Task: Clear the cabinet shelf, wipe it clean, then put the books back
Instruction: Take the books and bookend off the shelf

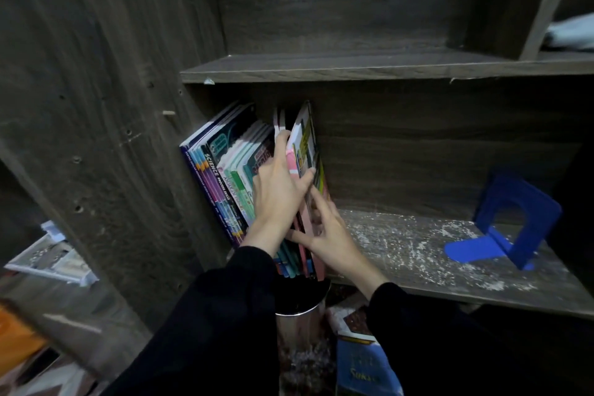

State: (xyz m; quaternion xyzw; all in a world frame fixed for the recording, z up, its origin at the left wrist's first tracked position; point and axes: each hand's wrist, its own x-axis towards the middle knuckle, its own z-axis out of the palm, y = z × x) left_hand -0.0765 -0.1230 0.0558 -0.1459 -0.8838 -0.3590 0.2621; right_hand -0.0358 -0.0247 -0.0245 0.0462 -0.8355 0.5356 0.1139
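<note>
A row of thin books (221, 167) leans against the left wall of the dark wooden cabinet, standing on its lower shelf (418, 254). My left hand (278, 190) grips the rightmost books (305, 138) near their top, fingers behind them and thumb on the front cover. My right hand (328, 231) holds the same books lower down, at their spines. The shelf surface to the right is covered in white dust and specks.
A blue metal bookend (514, 222) stands at the right end of the shelf. The shelf above (353, 66) holds nothing in the middle. A shiny metal cylinder (302, 331) and a blue book (363, 363) sit below the shelf. More books lie at lower left (51, 257).
</note>
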